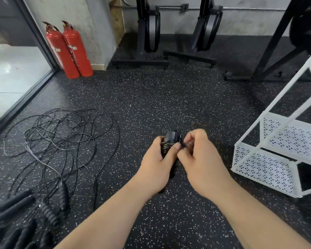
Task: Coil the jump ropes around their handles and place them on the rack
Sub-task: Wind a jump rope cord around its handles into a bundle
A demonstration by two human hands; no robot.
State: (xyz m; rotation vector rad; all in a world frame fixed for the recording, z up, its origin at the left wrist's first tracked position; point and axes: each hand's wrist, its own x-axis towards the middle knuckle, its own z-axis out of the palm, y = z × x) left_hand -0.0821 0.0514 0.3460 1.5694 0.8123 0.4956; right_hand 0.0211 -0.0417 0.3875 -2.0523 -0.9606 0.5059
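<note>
Two hands meet on one jump rope held above the floor, in the lower middle of the view. The left hand [157, 159] has its grip closed round the black handles [170, 138], thumb laid across the front over the turns of thin cord wound about them. The capped top of the handles sticks out above the fingers and the ribbed lower end shows below the palm. The right hand [202, 157] touches the left at the thumb. Its grip is a pinch of curled fingers on the black cord [182, 143] just beside the top of the handles.

To the right, near that hand but apart from it, stands the white rack [269, 164], with a slanted frame and perforated shelves.

Well to the left, a loose tangle of ropes [61, 137] lies spread on the dark speckled floor [169, 97]. Its strands run down to several black floor handles [63, 194] heaped at the lower left corner, which are partly blurred.

Farther back, two red fire extinguishers [70, 49] stand side by side against the wall beside a glass panel [16, 72]. Black exercise machines [149, 29] stand upright along the rear wall.
</note>
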